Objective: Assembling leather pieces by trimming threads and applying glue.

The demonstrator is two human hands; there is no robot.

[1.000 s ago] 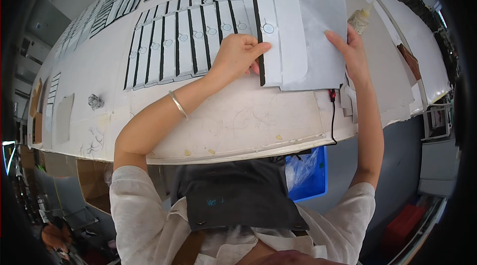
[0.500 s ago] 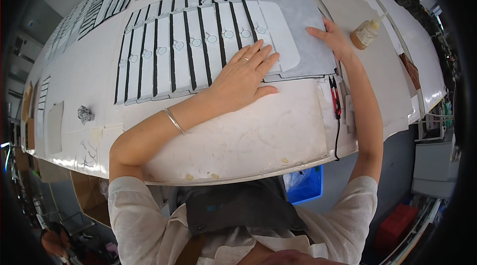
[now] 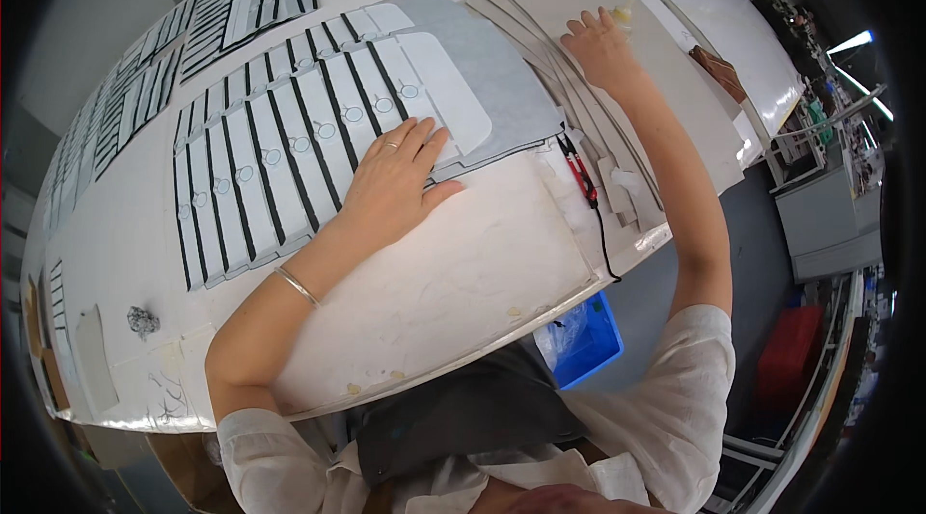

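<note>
My left hand (image 3: 394, 188) lies flat, fingers apart, on a pale panel (image 3: 275, 167) with black stripes and a row of small ring-shaped outlines. A rounded white flap and grey-blue backing (image 3: 502, 94) extend from its right end. A second striped piece shows just behind it. On the right, my right hand (image 3: 600, 53) reaches over stacked grey sheets, its fingers spread beside a small glue bottle (image 3: 622, 16). The bottle's yellowish upper part and pale nozzle show; the hand hides much of its body. Whether the fingers touch it is unclear.
Red-handled snips (image 3: 579, 172) with a black cord lie right of the panel. Grey sheets (image 3: 666, 80) overlap beyond them. More striped panels (image 3: 251, 8) lie far left, a crumpled ball (image 3: 143, 321) near left. A blue bin (image 3: 590, 345) stands below the table edge.
My right hand has left the panel's right end and moved right to the bottle. My left hand stays on the panel. The whole view has turned to the right.
</note>
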